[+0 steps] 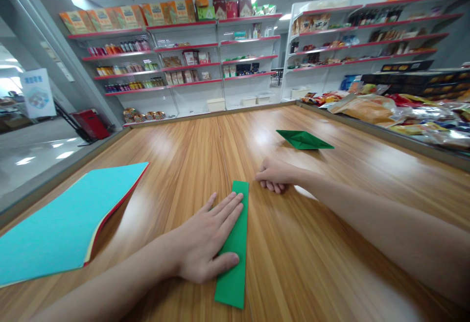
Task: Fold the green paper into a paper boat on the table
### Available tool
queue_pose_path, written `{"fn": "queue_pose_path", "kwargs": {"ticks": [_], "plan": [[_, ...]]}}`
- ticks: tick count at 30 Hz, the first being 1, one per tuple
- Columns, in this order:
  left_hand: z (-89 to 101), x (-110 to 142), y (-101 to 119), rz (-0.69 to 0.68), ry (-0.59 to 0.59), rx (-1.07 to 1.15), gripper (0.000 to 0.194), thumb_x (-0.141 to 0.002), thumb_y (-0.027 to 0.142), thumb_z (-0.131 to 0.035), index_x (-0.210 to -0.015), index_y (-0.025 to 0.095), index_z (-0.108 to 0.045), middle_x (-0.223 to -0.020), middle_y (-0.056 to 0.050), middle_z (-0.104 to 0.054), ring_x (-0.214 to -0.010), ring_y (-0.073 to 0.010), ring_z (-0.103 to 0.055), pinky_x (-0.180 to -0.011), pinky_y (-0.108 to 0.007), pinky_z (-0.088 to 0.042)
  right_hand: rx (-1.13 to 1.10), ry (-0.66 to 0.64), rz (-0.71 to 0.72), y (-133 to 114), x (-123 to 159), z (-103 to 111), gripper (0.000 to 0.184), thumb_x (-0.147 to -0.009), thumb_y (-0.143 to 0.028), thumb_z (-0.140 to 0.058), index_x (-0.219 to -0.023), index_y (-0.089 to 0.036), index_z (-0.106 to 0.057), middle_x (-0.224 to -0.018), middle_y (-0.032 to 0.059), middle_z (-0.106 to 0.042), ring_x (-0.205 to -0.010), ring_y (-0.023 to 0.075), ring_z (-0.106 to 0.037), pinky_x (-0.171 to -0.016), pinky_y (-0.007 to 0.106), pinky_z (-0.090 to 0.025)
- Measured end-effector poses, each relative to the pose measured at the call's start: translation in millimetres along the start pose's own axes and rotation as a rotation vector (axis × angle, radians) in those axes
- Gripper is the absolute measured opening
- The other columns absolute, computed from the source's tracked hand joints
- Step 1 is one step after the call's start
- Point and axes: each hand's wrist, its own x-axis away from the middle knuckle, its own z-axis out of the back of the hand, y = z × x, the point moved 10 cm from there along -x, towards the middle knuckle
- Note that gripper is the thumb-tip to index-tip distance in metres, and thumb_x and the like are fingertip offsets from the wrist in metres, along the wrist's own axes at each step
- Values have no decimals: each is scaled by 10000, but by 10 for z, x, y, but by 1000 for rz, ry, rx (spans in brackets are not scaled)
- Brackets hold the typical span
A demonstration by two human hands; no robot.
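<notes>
A long, narrow strip of folded green paper (pixel 235 283) lies on the wooden table, running away from me. My left hand (pixel 205 241) rests flat on it with fingers stretched out, the fingertips and thumb touching the paper. Just right of the strip's far end is my right hand (pixel 273 175), fingers curled in and apart from the paper. Whether anything is inside those curled fingers is hidden. Farther back to the right sits a folded green paper boat (pixel 303 139), pointed at both ends.
A stack of coloured paper (pixel 73 219), light blue on top, lies on the left of the table (pixel 176 165). Packaged snacks (pixel 374 109) and black boxes (pixel 418 82) are heaped beyond the right edge. Stocked shelves (pixel 187 50) stand behind, with a red cart (pixel 90 124) at left.
</notes>
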Motion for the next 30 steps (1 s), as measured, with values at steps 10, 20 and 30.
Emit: {"fn": "queue_pose_path", "kwargs": {"ticks": [10,20,30], "plan": [[-42,-20,-289,103,49,-62,793,-928,566,-321,-1505,102,-38,-1541,-183,38,-1425,-338,5,-1129,-576,-63,162,-682,278,-638,816,-1236,367,-657,-483,-666,-601,-126,-602,-513,-13,-580,-393,101,-541,-377,186,-454],[-36,-2,-250,78,76,-48,788,-930,550,-347,-1508,132,-14,-1543,-175,39,-1424,-343,-1,-1127,-579,-70,204,-731,261,-616,875,-1327,383,-643,-497,-696,-611,-124,-612,-523,-5,-592,-410,105,-552,-417,193,-455],[-24,4,-236,92,41,-47,798,-926,564,-327,-1503,91,-45,-1539,-190,46,-1424,-336,22,-1128,-581,-58,173,-738,235,-642,875,-1334,288,-699,-402,-643,-610,-130,-610,-509,-16,-582,-409,92,-553,-401,160,-426]]}}
